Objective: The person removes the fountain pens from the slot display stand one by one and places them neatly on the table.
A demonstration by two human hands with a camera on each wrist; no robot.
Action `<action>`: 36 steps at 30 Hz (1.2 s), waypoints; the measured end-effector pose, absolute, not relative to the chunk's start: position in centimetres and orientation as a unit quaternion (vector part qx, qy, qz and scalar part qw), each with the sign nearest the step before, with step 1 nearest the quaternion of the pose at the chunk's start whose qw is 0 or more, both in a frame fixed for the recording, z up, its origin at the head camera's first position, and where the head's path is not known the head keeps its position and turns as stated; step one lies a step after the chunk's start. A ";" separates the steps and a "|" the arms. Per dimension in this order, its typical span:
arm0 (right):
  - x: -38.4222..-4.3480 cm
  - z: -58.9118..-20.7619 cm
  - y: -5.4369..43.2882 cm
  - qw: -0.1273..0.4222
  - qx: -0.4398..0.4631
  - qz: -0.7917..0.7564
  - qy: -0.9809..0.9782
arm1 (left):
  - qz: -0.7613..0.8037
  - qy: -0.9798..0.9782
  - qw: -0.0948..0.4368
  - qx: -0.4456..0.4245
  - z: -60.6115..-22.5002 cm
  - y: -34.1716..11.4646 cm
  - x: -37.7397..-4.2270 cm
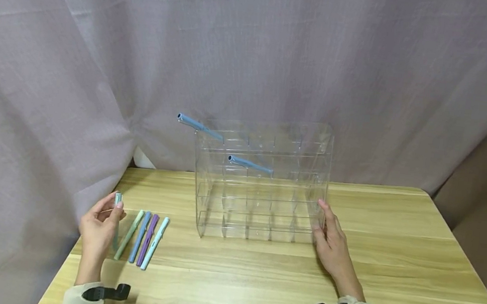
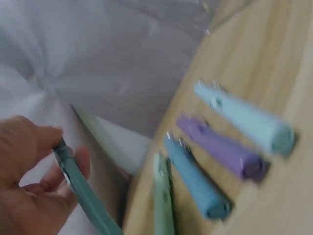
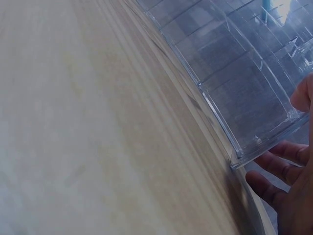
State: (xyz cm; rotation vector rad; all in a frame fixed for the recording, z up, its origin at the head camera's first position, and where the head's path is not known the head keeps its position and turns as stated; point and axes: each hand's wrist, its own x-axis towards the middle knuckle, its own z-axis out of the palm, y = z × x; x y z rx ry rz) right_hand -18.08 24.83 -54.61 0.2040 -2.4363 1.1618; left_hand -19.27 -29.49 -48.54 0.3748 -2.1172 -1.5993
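My left hand (image 1: 99,228) pinches a teal-green pen (image 2: 88,196) near its upper end, between thumb and fingers. To its right on the table lie a light green pen (image 1: 129,235), a blue pen (image 1: 139,237), a purple pen (image 1: 148,240) and a pale blue pen (image 1: 155,243), side by side. A clear plastic display rack (image 1: 257,228) with divided tiers stands at the middle. My right hand (image 1: 333,247) holds its lower right side, thumb at the front edge and fingers along the outside. Two more blue pens rest in the rack, one upper left (image 1: 199,126), another lower down (image 1: 250,165).
The wooden table (image 1: 232,291) runs under everything, and its back edge meets a grey curtain (image 1: 255,48). A small white patch (image 1: 144,159) shows behind the table's back left corner. Each wrist wears a black camera strap.
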 end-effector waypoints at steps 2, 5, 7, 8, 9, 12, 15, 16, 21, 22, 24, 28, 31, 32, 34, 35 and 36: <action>-18.1 -54.6 24.8 0.219 0.073 0.419 -0.878 | -0.528 -0.806 0.221 0.153 -49.1 -30.4 -19.3; -18.1 -54.7 24.8 0.219 0.073 0.416 -0.880 | -0.460 -0.845 0.215 0.170 -49.8 -31.2 -19.6; -18.1 -54.8 24.8 0.218 0.073 0.416 -0.880 | -0.450 -0.850 0.213 0.170 -50.2 -31.4 -19.9; -18.1 -54.8 24.8 0.217 0.073 0.416 -0.880 | -0.453 -0.850 0.211 0.168 -50.4 -31.5 -20.1; -18.1 -54.9 24.8 0.216 0.072 0.416 -0.880 | -0.458 -0.848 0.209 0.167 -50.6 -31.5 -20.2; -18.0 -54.9 24.7 0.214 0.070 0.420 -0.879 | -0.477 -0.839 0.200 0.167 -51.3 -31.7 -20.7; -18.0 -54.9 24.7 0.213 0.070 0.420 -0.880 | -0.475 -0.839 0.199 0.177 -52.0 -31.8 -21.0; -17.9 -54.9 24.7 0.212 0.070 0.419 -0.880 | -0.471 -0.840 0.199 0.181 -52.3 -31.9 -21.1; -17.9 -54.9 24.7 0.213 0.071 0.414 -0.882 | -0.444 -0.853 0.207 0.179 -53.6 -32.2 -21.5; -17.9 -54.9 24.7 0.214 0.071 0.413 -0.882 | -0.441 -0.855 0.208 0.176 -53.8 -32.1 -21.5; -18.0 -54.9 24.7 0.217 0.070 0.411 -0.883 | -0.431 -0.861 0.212 0.167 -54.0 -32.0 -21.6; -18.0 -55.0 24.8 0.217 0.071 0.412 -0.882 | -0.401 -0.878 0.205 0.161 -53.9 -31.6 -21.7; -18.1 -55.0 24.9 0.216 0.074 0.413 -0.882 | -0.386 -0.887 0.201 0.157 -53.8 -31.4 -21.7; -18.1 -55.0 24.9 0.216 0.075 0.413 -0.882 | -0.384 -0.888 0.200 0.155 -53.8 -31.3 -21.7; -18.2 -54.9 24.9 0.218 0.075 0.412 -0.882 | -0.382 -0.890 0.198 0.152 -53.8 -31.2 -21.8; -18.2 -54.9 24.9 0.219 0.075 0.411 -0.882 | -0.381 -0.891 0.196 0.151 -53.8 -31.1 -21.8; -18.2 -54.9 24.9 0.219 0.074 0.410 -0.882 | -0.381 -0.891 0.194 0.150 -53.8 -31.1 -21.9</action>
